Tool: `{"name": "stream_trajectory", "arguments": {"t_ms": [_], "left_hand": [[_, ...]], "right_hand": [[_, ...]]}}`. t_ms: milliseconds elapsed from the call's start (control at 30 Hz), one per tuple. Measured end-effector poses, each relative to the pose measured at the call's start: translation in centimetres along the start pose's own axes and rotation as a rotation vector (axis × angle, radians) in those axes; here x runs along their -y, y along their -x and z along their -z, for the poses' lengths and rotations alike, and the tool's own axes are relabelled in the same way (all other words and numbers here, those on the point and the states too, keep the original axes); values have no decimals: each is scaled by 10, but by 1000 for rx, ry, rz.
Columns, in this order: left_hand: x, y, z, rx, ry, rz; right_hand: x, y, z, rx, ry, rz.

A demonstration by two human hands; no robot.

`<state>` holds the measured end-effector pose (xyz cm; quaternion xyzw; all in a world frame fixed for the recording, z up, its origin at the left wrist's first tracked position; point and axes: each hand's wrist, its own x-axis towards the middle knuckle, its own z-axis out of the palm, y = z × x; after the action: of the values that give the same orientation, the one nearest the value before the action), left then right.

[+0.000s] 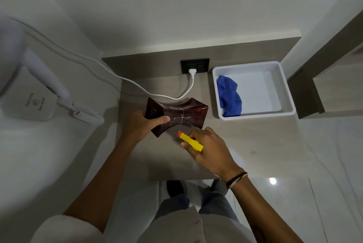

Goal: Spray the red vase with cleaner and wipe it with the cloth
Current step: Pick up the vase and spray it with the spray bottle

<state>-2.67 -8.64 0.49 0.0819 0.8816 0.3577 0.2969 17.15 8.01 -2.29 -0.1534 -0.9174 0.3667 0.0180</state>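
Observation:
The dark red vase [184,114], waisted in the middle and streaked with white, is held tilted on its side over the grey tabletop. My left hand [142,124] grips its left end. Just below the vase, my right hand [208,146] is closed around a spray bottle with a yellow head and orange nozzle [189,140]; the nozzle points up-left at the vase. The bottle's body is hidden under my hand. The blue cloth [229,96] lies crumpled in the left part of a white tray [286,93].
The white tray stands at the table's back right. A black wall socket [194,65] holds a white plug whose cable [137,85] crosses the table behind the vase. A white wall-mounted hair dryer [29,85] with a coiled cord hangs at the left.

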Motion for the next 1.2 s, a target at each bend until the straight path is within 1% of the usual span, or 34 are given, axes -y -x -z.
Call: {"name": "stream_trajectory", "arguments": {"t_ms": [167, 300, 467, 533, 600, 667, 733, 800, 900, 1000, 1200], "left_hand": [[-3, 2, 3, -22, 5, 23], [-3, 4, 3, -13, -11, 13], [-8, 8, 4, -23, -62, 4], [-10, 7, 4, -40, -81, -19], [-12, 8, 6, -55, -121, -76], [-17, 8, 8, -59, -177, -201], [-24, 7, 6, -67, -291, -325], [-33, 9, 1, -92, -421, -388], [-44, 13, -12, -77, -566, -435], [-52, 16, -24, -86, -653, -449], [-55, 14, -36, -87, -749, -464]], "right_hand": [[-6, -5, 0, -20, 67, -65], [-15, -4, 1, -60, 47, -111], [-26, 0, 6, -31, 60, -180], [-34, 3, 16, -43, 53, -207], [-44, 7, 31, -108, 16, -231], [-58, 9, 52, -181, -26, -243], [-71, 7, 80, -218, -73, -265], [-85, 1, 110, -244, -107, -290], [-103, -18, 144, -347, -166, -298], [-122, -45, 166, -445, -177, -335], [-155, -101, 169, -417, -130, -343]]}}
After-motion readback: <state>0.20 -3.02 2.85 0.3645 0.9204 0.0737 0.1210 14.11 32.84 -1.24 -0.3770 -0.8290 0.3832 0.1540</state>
